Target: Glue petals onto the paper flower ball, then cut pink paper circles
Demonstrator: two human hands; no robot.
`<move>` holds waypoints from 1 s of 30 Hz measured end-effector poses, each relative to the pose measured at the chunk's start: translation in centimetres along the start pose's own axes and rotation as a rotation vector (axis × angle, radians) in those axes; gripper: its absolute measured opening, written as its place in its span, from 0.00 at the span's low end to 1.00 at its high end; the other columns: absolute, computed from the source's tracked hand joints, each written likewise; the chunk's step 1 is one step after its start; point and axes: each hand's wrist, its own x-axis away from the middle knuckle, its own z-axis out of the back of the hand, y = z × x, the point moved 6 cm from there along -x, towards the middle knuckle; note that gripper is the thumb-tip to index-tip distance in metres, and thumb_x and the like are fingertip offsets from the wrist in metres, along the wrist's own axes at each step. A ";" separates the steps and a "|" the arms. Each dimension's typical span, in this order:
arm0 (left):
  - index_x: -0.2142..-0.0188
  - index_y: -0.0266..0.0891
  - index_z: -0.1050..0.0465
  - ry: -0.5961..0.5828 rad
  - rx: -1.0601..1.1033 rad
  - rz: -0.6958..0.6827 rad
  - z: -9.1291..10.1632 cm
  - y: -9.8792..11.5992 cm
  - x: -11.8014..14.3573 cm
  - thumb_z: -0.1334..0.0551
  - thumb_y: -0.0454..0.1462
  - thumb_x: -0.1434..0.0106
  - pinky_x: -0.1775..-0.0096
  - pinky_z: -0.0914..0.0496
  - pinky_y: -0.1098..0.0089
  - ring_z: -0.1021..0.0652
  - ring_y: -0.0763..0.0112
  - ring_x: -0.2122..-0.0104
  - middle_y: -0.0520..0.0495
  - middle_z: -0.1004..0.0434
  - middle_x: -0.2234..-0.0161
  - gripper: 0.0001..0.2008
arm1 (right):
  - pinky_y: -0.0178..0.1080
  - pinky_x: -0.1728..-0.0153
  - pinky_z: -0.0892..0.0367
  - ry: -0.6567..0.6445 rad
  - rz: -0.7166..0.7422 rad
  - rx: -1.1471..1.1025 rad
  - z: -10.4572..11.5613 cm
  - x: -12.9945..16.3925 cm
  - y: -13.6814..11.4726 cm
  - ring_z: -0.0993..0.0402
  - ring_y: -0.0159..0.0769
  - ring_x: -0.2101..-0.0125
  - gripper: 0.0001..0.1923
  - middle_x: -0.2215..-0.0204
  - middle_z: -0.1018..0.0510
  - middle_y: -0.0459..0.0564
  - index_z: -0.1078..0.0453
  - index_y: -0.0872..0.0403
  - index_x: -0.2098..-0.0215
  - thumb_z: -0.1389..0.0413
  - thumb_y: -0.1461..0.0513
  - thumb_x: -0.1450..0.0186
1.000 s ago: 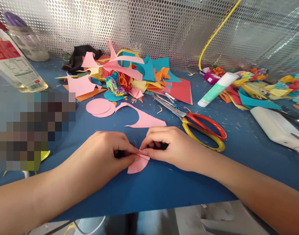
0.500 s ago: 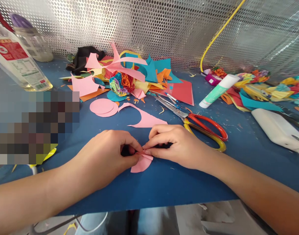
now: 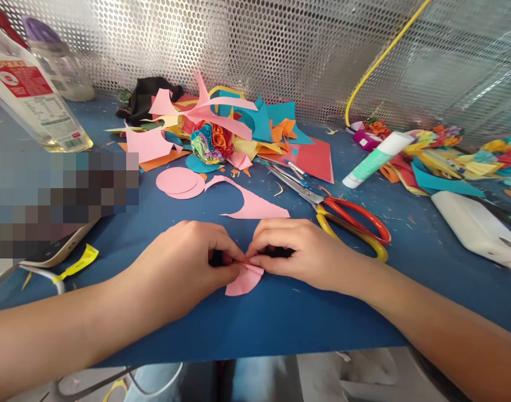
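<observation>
A small pink paper piece (image 3: pixel 243 281), folded with a rounded lower edge, lies on the blue table sheet (image 3: pixel 280 318) near the front edge. My left hand (image 3: pixel 188 262) pinches its upper left corner between thumb and fingers. My right hand (image 3: pixel 299 251) pinches the fold from the right, so the fingertips of both hands meet at the top of the paper. Most of the fold is hidden under the fingers.
Pink paper circles (image 3: pixel 177 181) and a pink offcut (image 3: pixel 255 206) lie behind the hands. Red-and-yellow scissors (image 3: pixel 347 220) rest to the right, near a glue tube (image 3: pixel 375 159) and a white device (image 3: pixel 475 223). A pile of paper scraps (image 3: pixel 221 128), a paper flower (image 3: pixel 213 142) and a bottle (image 3: pixel 33 100) stand further back.
Both hands keep pinching the pink paper and have barely moved; the fingers have shifted slightly along the fold. The view has drifted a little.
</observation>
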 end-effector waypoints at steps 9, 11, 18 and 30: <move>0.74 0.51 0.22 -0.010 0.003 0.010 -0.1 0.1 -0.1 0.37 0.42 0.46 0.77 0.39 0.77 0.29 0.79 0.78 0.60 0.24 0.75 0.04 | 0.29 0.66 0.36 0.010 0.042 0.045 0.0 0.3 0.1 0.30 0.26 0.69 0.05 0.70 0.28 0.46 0.26 0.58 0.65 0.43 0.66 0.38; 0.74 0.50 0.22 -0.018 0.008 -0.002 -0.1 0.2 0.0 0.37 0.41 0.45 0.76 0.38 0.77 0.28 0.79 0.77 0.60 0.23 0.74 0.05 | 0.29 0.66 0.36 0.006 0.055 0.082 0.0 0.3 0.0 0.30 0.27 0.69 0.05 0.70 0.28 0.47 0.25 0.57 0.65 0.44 0.66 0.37; 0.71 0.50 0.20 -0.029 -0.047 -0.037 0.1 0.6 0.1 0.39 0.39 0.44 0.76 0.38 0.75 0.28 0.76 0.77 0.56 0.23 0.72 0.07 | 0.32 0.67 0.35 -0.020 0.117 0.264 0.3 0.5 -0.6 0.29 0.30 0.68 0.08 0.68 0.26 0.48 0.24 0.54 0.63 0.46 0.64 0.35; 0.71 0.49 0.22 -0.035 -0.086 -0.036 0.2 0.9 0.4 0.40 0.39 0.43 0.74 0.38 0.74 0.28 0.75 0.74 0.57 0.24 0.71 0.07 | 0.32 0.64 0.34 0.020 0.017 0.140 1.2 0.7 0.4 0.28 0.29 0.67 0.06 0.67 0.25 0.47 0.25 0.55 0.63 0.43 0.65 0.39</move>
